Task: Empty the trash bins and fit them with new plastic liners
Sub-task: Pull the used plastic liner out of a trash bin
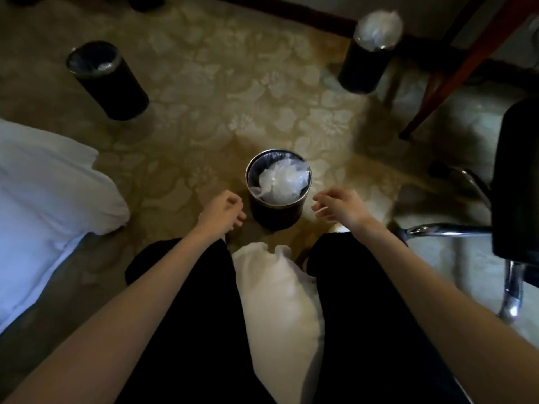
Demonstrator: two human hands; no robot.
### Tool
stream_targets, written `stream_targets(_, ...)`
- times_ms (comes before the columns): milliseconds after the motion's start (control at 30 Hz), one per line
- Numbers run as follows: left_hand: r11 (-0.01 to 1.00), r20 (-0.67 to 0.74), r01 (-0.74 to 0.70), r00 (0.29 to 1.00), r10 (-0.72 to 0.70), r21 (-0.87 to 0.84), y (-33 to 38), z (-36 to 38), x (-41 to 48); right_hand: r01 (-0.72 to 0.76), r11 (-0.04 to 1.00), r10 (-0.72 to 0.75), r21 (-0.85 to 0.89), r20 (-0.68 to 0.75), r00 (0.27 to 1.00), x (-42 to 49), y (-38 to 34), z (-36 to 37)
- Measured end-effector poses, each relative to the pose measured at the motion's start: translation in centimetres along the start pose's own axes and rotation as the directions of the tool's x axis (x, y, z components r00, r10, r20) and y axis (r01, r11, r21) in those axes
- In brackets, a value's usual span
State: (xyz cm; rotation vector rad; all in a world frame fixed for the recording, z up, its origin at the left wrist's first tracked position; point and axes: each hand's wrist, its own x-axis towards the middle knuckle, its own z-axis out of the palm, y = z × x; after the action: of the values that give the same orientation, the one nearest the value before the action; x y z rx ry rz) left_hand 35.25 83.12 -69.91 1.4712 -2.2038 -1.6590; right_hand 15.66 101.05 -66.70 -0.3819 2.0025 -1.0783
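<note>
Head view showed the left hand (224, 209) and right hand (339, 207) flanking the nearest bin (277, 214), fingers (320, 212) loosely curled and empty, seemingly poised to lift the crumpled liner (281, 182) bunched just beyond them.

Dim, soft, warped toward the edges

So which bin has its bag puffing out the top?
The far right bin, by the wooden leg. Its bag bulges above the rim; the middle bin and left bin keep theirs inside.
</note>
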Motion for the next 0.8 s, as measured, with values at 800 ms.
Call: stream_targets(800, 0.917, 0.034, 0.312, 0.943, -0.331, 0.248, -8.6, 8.5, 24.9, -0.252, 0.612, 0.238, -0.750, -0.129, 0.963, 26.0, 10.0, 4.5)
